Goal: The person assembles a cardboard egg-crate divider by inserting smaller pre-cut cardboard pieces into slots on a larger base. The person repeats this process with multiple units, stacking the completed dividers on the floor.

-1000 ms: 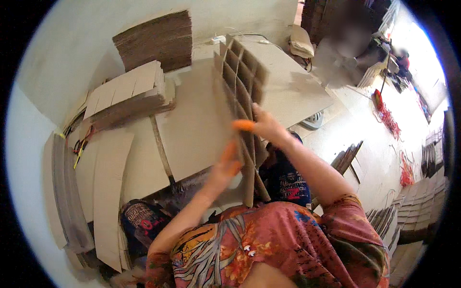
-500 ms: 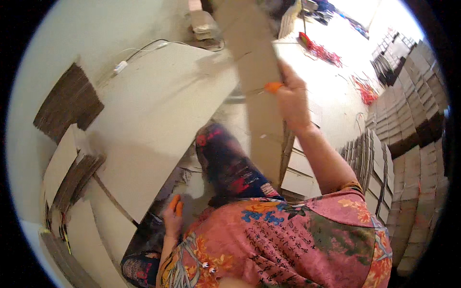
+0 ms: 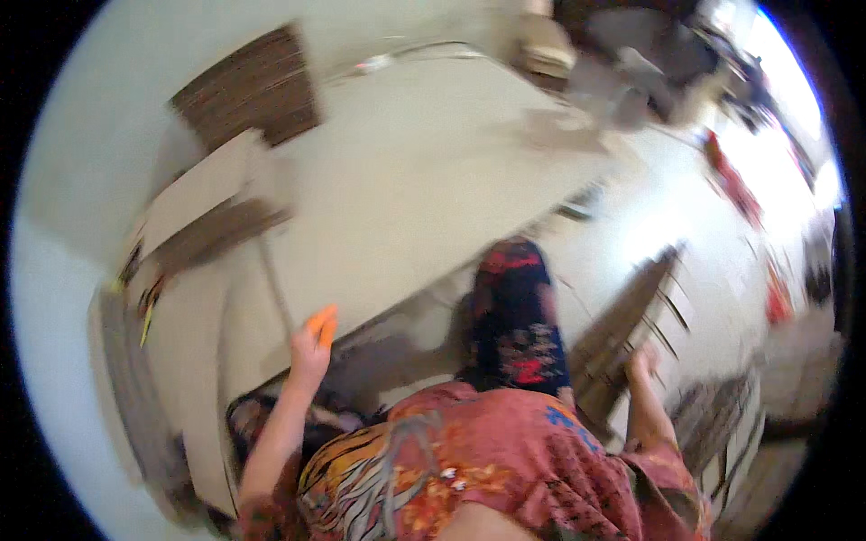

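Observation:
My left hand [image 3: 311,347], with orange covers on its fingertips, hovers by the front edge of the pale work table [image 3: 406,225]. Its fingers point up and look stretched out, and I see nothing in them. To the right of my knee, my right hand [image 3: 642,362] is at the side of a stack of cardboard pieces [image 3: 622,311]. Motion blur smears its fingers, so whether it grips a piece cannot be made out. On the table's left part lies a pile of folded cardboard [image 3: 212,212].
Another brown cardboard stack [image 3: 248,90] leans by the wall at the table's back left. More stacked cardboard [image 3: 717,415] stands at the lower right. Red strips [image 3: 735,180] lie on the floor at the right. A white plug strip [image 3: 374,63] rests near the wall.
The view has swung, shifting the table rightward. The long cardboard piece my right hand held up no longer shows there; that hand is now lower, at the stack. My left hand has risen to the table edge.

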`<action>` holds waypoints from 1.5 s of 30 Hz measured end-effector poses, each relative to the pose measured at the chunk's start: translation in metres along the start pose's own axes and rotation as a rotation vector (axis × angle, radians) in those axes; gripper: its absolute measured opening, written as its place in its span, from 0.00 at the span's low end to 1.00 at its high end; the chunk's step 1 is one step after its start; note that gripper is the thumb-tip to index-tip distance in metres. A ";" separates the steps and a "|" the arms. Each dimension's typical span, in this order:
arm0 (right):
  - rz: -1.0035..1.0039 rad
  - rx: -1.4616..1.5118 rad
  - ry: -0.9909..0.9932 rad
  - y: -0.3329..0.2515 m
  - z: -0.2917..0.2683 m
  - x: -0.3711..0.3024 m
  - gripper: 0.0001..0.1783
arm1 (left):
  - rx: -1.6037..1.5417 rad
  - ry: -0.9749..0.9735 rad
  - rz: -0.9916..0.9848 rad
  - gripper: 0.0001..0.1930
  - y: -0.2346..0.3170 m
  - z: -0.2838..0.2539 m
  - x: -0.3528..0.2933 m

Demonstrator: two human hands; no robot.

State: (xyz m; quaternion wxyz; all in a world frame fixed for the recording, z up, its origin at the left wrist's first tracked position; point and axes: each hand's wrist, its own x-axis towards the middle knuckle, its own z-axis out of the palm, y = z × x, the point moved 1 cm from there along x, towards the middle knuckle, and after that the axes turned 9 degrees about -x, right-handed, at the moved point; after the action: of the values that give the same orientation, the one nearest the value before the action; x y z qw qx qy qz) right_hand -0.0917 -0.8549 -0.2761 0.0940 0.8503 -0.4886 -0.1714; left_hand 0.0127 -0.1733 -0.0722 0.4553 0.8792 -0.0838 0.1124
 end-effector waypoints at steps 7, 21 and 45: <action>0.017 0.013 -0.052 -0.020 -0.088 -0.066 0.40 | 0.570 0.360 0.266 0.25 -0.012 -0.103 0.113; -1.134 1.143 0.510 -0.158 -0.262 -0.226 0.16 | 0.773 0.352 0.165 0.12 -0.003 -0.136 0.209; -1.603 1.020 -0.003 -0.208 -0.295 -0.360 0.09 | 0.979 0.183 -0.506 0.14 -0.096 -0.199 -0.004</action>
State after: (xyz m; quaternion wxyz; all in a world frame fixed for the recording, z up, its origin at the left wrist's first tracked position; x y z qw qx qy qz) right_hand 0.0210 -0.4414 0.0004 -0.4349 0.8708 0.2243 0.0483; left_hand 0.0085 0.0449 -0.0368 0.0120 0.9674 0.2320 0.1013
